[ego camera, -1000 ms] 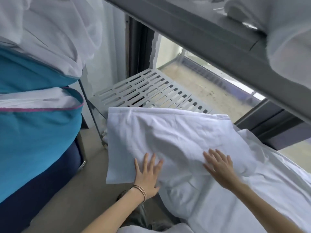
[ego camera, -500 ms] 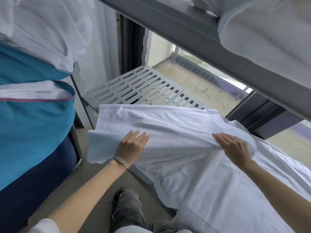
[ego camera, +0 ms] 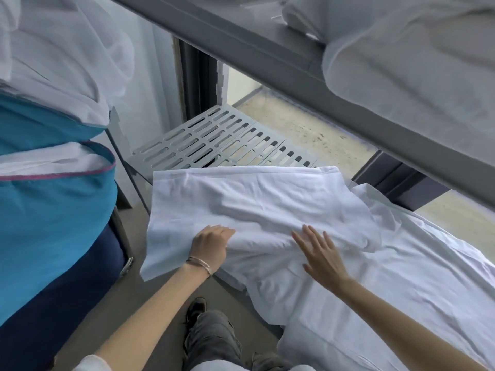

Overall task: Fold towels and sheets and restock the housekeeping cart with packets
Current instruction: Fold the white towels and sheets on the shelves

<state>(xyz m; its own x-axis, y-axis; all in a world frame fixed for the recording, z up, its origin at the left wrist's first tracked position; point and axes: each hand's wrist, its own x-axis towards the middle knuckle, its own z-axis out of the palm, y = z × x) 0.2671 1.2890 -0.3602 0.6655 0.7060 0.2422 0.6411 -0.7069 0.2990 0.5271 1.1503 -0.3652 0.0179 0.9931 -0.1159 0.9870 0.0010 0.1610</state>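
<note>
While left fingers (ego camera: 227,232) pinch the sheet (ego camera: 254,204), right fingers (ego camera: 308,234) lie flat above the slotted shelf (ego camera: 214,140).

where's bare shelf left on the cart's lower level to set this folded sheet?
Free: the slotted shelf behind the folded sheet, bordered by the dark upright and the left frame. Crowded: right side under loose linen. Left hand grips the sheet; right hand lies flat on it.

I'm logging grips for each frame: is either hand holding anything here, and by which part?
The left hand grips the folded white sheet at its near edge; the right hand only rests flat on it.
</note>
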